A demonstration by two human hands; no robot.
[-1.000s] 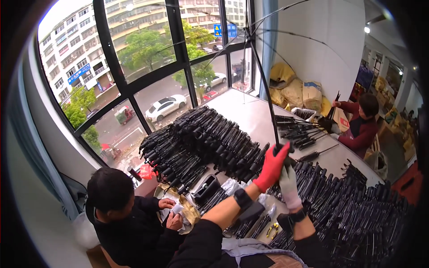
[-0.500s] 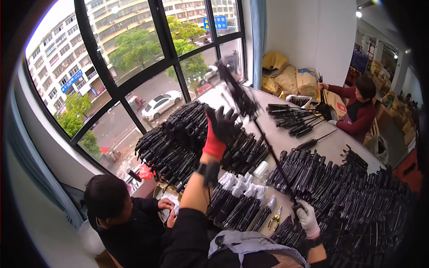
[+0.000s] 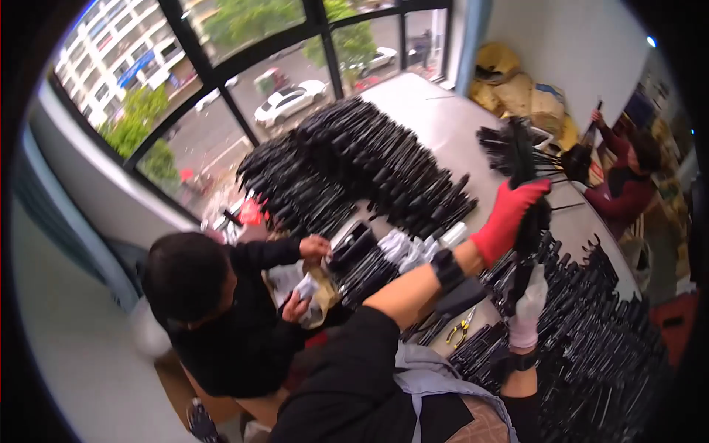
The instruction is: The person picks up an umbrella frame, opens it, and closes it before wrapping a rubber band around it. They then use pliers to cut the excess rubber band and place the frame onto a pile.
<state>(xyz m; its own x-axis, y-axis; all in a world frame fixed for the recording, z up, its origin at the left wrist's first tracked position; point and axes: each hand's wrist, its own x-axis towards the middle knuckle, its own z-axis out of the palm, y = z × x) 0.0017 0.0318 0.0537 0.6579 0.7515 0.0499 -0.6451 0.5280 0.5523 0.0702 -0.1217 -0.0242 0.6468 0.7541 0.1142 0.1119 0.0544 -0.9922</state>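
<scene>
A black folding umbrella [image 3: 523,155], its ribs and cloth gathered into a bundle, stands upright in front of me, blurred by motion. My left hand [image 3: 511,218], in a red and black glove, is closed around its upper part. Lower down, my right hand [image 3: 529,304], in a whitish glove, grips it near the handle end; the handle itself is mostly hidden. Below my left forearm, yellow and black pliers [image 3: 459,330] lie on the table. Rows of black folded umbrellas [image 3: 591,347] spread to the right of my right hand.
Another heap of black umbrellas [image 3: 354,155] covers the table by the window. White-wrapped ones [image 3: 408,249] lie nearer. At my left a co-worker [image 3: 214,317] holds something white over an open bag. Across the table another person [image 3: 628,170] raises a thin dark rod. Yellow sacks [image 3: 521,96] stand behind.
My left hand, earlier raised open at the left, has come right and closed on the umbrella. The umbrella's long shaft no longer shows. The left co-worker has stretched an arm toward the wrapped umbrellas.
</scene>
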